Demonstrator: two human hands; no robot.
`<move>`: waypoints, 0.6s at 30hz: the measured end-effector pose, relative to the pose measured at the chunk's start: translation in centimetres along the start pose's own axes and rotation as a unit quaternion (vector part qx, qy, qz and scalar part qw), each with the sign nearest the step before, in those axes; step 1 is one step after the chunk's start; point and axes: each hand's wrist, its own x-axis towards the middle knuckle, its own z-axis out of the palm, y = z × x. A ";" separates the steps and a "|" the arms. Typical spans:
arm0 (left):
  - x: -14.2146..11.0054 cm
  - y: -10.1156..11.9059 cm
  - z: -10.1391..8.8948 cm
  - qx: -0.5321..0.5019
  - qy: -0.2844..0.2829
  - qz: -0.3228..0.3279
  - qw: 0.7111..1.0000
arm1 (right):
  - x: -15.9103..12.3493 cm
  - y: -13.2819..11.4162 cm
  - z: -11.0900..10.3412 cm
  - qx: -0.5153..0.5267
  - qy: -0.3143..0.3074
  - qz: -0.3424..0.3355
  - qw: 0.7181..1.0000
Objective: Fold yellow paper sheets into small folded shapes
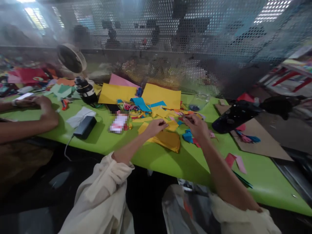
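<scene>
My left hand [156, 126] reaches over the green table [102, 139] with its fingers pinched on a yellow paper strip [167, 124]. My right hand [197, 127] is closed beside it, gripping something small that I cannot make out. Under both hands lies a folded yellow sheet [168, 140], with blue paper scraps [188, 136] next to it. Larger yellow sheets [161, 95] and mixed coloured offcuts [138, 109] lie farther back.
Another person's arms [29, 113] rest on the table at the left. A black power bank with cable [85, 126], a small fan [71, 60], a black device [234, 117], brown cardboard [263, 139] and pink scraps [235, 162] are around. A perforated metal screen [170, 39] stands behind.
</scene>
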 end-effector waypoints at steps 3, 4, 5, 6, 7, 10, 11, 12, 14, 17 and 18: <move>-1.9 0.0 0.2 -0.021 0.005 0.016 1.000 | -1.9 0.1 -0.6 -0.048 -0.007 -0.006 0.999; -2.7 0.0 0.2 -0.034 0.010 0.018 0.999 | -2.6 0.3 -0.7 -0.062 -0.011 -0.001 0.998; -3.6 -0.1 0.3 -0.048 0.015 0.017 0.999 | -3.4 0.5 -0.8 -0.074 -0.020 -0.002 0.997; -4.4 -0.2 0.4 -0.059 0.019 0.013 0.998 | -4.2 0.8 -0.9 -0.091 -0.031 -0.005 0.995; -5.2 -0.3 0.5 -0.066 0.022 0.008 0.998 | -4.9 1.0 -0.9 -0.117 -0.040 -0.009 0.992; -6.7 -0.7 0.9 -0.049 0.027 0.011 0.998 | -6.0 0.9 -0.9 -0.231 -0.058 -0.026 0.971; -6.9 -0.9 1.0 -0.035 0.028 0.014 0.999 | -6.0 0.4 -0.7 -0.262 -0.054 -0.036 0.963; -7.1 -1.0 1.1 -0.019 0.031 0.016 0.999 | -5.8 -0.4 -0.5 -0.278 -0.044 -0.051 0.958; -7.0 -1.1 1.2 0.024 0.038 0.018 0.999 | -4.9 -2.7 0.4 -0.247 -0.022 -0.091 0.964; -6.6 -0.9 1.5 0.126 0.029 0.003 0.992 | -2.9 -7.5 3.5 -0.074 -0.085 -0.159 0.981; -6.5 -0.8 1.6 0.157 0.025 -0.009 0.987 | -2.2 -9.2 4.9 -0.023 -0.120 -0.168 0.978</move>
